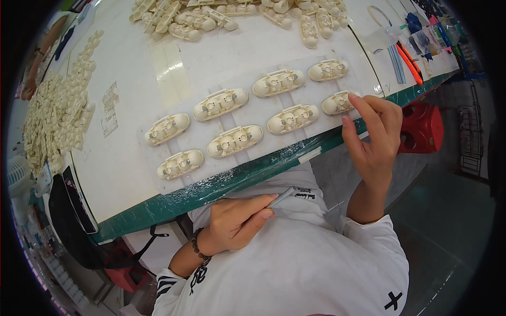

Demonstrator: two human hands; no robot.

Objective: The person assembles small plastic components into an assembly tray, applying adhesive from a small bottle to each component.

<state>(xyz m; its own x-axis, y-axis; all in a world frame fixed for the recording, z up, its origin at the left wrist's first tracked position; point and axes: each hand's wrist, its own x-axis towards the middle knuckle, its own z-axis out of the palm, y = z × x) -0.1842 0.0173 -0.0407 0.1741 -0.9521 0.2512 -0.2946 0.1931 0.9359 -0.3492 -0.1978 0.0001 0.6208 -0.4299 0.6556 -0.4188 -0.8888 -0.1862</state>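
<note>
My left hand (pixel 235 222) is closed in a pinch on a thin grey ridged strip (pixel 283 196), held in front of my shirt short of the table edge. My right hand (pixel 375 134) is at the nearest-right cream plastic part (pixel 336 103). Its index fingertip overlaps the right end of that part, and the thumb is apart, lower down. I cannot tell whether the fingertip presses on it. Several more oblong cream parts, such as one in the near row (pixel 234 141) and one in the far row (pixel 220 104), lie hollow side up in two rows.
A heap of cream parts (pixel 211 18) covers the table's far side; another pile (pixel 58 110) is at the left. An orange-handled tool (pixel 410 62) and blue strips (pixel 396 64) lie far right. The table has a green edge (pixel 153 208). A red stool (pixel 424 126) stands right; another person's arm (pixel 39 60) shows far left.
</note>
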